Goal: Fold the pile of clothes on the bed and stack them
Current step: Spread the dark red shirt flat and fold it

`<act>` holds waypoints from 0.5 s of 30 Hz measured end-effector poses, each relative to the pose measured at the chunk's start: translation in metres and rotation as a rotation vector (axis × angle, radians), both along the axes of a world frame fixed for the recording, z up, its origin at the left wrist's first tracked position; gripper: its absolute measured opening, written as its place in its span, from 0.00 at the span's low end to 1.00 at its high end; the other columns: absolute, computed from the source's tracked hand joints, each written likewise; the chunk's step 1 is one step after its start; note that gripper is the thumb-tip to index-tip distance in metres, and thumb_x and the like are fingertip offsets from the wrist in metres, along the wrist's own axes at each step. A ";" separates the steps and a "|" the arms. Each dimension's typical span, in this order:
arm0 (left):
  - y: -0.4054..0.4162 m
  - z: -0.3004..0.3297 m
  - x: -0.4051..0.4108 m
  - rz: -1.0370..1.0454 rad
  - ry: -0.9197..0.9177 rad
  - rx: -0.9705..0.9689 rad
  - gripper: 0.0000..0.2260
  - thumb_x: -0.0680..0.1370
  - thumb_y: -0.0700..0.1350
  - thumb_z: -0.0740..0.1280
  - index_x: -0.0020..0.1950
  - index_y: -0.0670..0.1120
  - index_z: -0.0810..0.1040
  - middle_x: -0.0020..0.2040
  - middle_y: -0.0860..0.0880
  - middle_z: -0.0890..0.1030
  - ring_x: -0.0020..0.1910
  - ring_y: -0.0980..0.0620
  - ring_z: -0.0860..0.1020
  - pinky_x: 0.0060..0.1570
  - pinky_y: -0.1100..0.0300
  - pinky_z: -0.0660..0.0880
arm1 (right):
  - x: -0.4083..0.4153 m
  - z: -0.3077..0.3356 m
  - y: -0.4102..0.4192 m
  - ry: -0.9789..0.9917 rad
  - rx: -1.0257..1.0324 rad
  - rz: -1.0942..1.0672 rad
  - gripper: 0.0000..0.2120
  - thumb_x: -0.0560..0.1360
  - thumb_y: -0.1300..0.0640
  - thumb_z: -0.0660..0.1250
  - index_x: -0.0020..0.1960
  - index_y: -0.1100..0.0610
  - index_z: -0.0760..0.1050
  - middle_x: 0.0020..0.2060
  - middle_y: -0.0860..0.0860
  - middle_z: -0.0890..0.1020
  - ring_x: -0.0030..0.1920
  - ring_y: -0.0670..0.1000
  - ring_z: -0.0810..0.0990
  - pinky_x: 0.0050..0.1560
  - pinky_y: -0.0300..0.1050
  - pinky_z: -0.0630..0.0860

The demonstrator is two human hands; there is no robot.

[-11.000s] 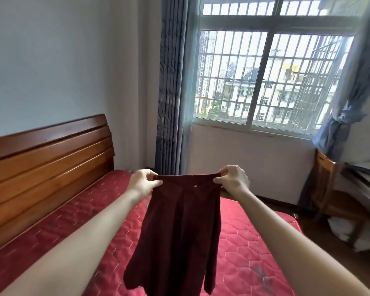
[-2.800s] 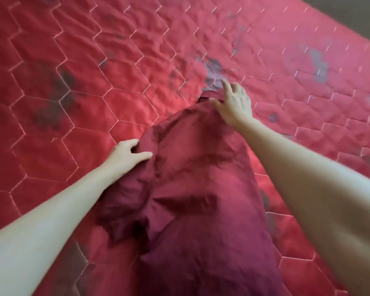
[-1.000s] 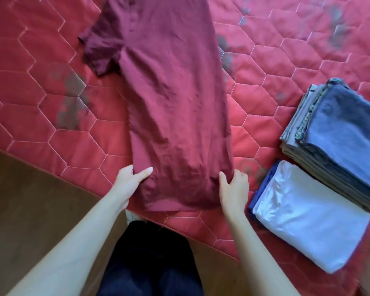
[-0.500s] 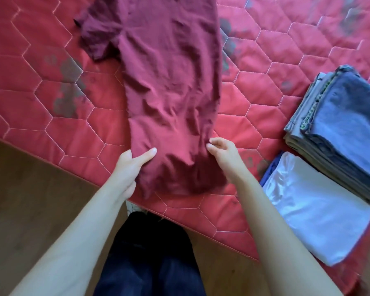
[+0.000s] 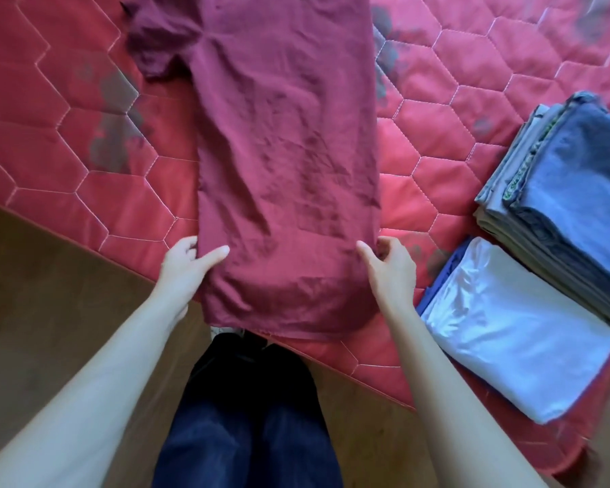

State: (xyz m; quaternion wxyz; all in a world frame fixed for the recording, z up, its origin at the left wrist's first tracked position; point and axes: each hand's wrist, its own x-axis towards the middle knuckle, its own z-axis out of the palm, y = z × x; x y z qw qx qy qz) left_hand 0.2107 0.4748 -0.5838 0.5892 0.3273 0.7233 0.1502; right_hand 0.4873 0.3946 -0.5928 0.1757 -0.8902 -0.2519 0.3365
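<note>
Pinching the left edge of a long dark maroon cotton shirt [image 5: 282, 163] near its hem, the left hand [image 5: 187, 269] has its thumb on top of the cloth and its fingers curled at the edge. The right hand [image 5: 390, 272] makes the same grip on the right edge, thumb on top, fingers bent. The shirt lies folded lengthwise into a narrow strip on the red quilted bed [image 5: 67, 110] with its hexagon stitching, hem at the near edge, one short sleeve sticking out at upper left. To the right lie a folded pale white garment [image 5: 518, 332] and, beyond it, a stack of folded grey and blue clothes [image 5: 571, 191]. Dark blue trousers [image 5: 247, 417] show below, over a brown wooden floor [image 5: 50, 294].
</note>
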 end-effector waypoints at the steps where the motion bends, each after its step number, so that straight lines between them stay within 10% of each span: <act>1: 0.005 -0.002 0.001 0.061 -0.043 -0.011 0.17 0.73 0.42 0.74 0.59 0.46 0.75 0.49 0.50 0.83 0.47 0.55 0.80 0.49 0.61 0.76 | -0.002 -0.001 0.006 0.023 -0.023 0.013 0.18 0.74 0.45 0.70 0.56 0.57 0.75 0.48 0.49 0.80 0.51 0.51 0.77 0.51 0.48 0.70; 9: 0.014 0.004 -0.003 -0.169 0.137 -0.158 0.10 0.70 0.48 0.76 0.43 0.45 0.79 0.43 0.45 0.82 0.39 0.48 0.78 0.37 0.56 0.74 | 0.001 0.012 0.008 0.182 -0.004 -0.015 0.16 0.75 0.47 0.69 0.34 0.55 0.71 0.30 0.48 0.74 0.36 0.51 0.72 0.36 0.48 0.66; 15: -0.009 0.008 0.014 -0.619 0.792 0.495 0.20 0.73 0.45 0.70 0.64 0.44 0.73 0.63 0.43 0.74 0.62 0.40 0.72 0.59 0.45 0.69 | -0.007 -0.007 -0.009 -0.423 0.075 0.290 0.22 0.74 0.55 0.69 0.64 0.64 0.72 0.60 0.62 0.75 0.61 0.64 0.73 0.61 0.55 0.69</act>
